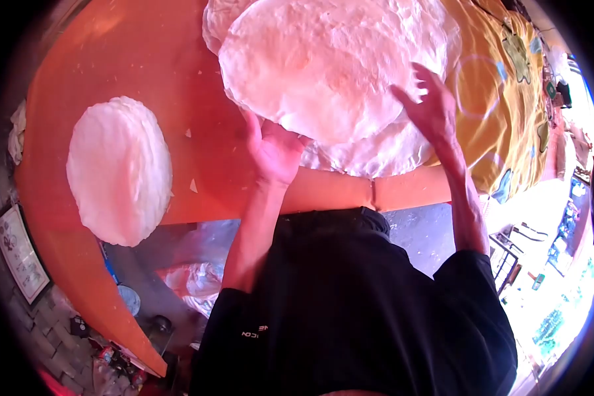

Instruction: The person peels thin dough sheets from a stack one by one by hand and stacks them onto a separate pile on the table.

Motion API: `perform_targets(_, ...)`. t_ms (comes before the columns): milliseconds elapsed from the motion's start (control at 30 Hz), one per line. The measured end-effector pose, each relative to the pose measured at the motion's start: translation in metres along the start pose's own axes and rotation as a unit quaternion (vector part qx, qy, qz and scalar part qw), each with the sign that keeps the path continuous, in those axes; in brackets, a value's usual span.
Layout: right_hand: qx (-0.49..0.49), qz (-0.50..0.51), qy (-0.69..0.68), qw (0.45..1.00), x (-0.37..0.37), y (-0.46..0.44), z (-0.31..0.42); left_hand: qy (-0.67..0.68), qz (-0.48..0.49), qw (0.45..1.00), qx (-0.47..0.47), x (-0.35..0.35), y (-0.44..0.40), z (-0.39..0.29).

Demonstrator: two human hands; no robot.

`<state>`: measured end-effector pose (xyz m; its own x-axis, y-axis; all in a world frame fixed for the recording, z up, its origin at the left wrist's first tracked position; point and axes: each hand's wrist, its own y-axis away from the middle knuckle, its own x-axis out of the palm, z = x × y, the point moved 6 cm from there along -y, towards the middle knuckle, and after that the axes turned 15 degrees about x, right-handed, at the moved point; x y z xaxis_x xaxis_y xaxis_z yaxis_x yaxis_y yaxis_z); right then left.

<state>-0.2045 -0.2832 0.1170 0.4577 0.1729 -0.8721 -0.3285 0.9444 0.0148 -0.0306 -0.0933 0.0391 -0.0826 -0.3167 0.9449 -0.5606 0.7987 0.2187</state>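
1. Pale, floury-looking white, the large round sheet [310,66] lies over more round sheets [376,155] near the front edge of the orange table [138,59].
2. At its near edge, the left hand [277,152] is palm up, fingers partly hidden under the sheet; I cannot tell whether it grips.
3. Over the right side, the right hand [435,109] is open, fingers parted, holding nothing.
4. Well apart, toward the left, sits another pale stack [117,170]; yellow cloth [488,92] lies to the right.
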Motion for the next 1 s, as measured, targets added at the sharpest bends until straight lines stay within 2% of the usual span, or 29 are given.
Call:
perform_targets(33,-0.056,0.042,-0.035,0.997,0.005,0.010,0.022,-0.004,0.001,1.000,-0.004,0.001,-0.002,0.000)
perform_targets(100,-0.162,0.179,-0.093,0.966,0.028,0.037,0.068,-0.115,0.043,0.992,0.026,0.006,-0.005,-0.002)
perform_targets(133,-0.185,0.196,-0.091,0.959,0.034,0.046,0.082,-0.173,0.040,0.983,0.050,0.014,-0.007,-0.003)
perform_targets(233,-0.214,0.227,-0.103,0.944,0.048,0.051,0.096,-0.196,0.053,0.978,0.047,0.015,-0.012,-0.004)
perform_targets(300,-0.148,0.282,-0.173,0.932,0.056,0.041,0.087,-0.154,0.046,0.985,0.063,0.015,-0.012,-0.006)
perform_targets(333,-0.116,0.299,-0.230,0.919,0.057,0.037,0.085,-0.208,0.045,0.975,0.068,0.012,-0.014,-0.006)
perform_targets(367,-0.115,0.300,-0.228,0.919,0.057,0.035,0.085,-0.261,0.045,0.962,0.072,0.010,-0.016,-0.006)
perform_targets(433,0.011,0.379,-0.208,0.902,0.068,0.033,0.075,-0.285,0.044,0.955,0.077,0.008,-0.015,-0.005)
perform_targets(500,0.017,0.386,-0.201,0.900,0.069,0.031,0.078,-0.330,0.025,0.941,0.075,-0.001,-0.015,-0.006)
perform_targets(567,0.046,0.410,-0.178,0.893,0.073,0.031,0.075,-0.329,0.011,0.942,0.071,-0.002,-0.013,-0.007)
perform_targets(767,0.033,0.409,-0.216,0.886,0.081,0.036,0.076,-0.323,0.001,0.943,0.084,0.011,-0.009,-0.010)
perform_targets(933,0.024,0.406,-0.195,0.892,0.089,0.035,0.068,-0.406,0.001,0.908,0.099,-0.014,-0.012,-0.009)
perform_targets(1000,0.036,0.306,-0.266,0.913,0.089,0.030,0.061,-0.420,-0.017,0.898,0.129,-0.021,-0.011,-0.010)
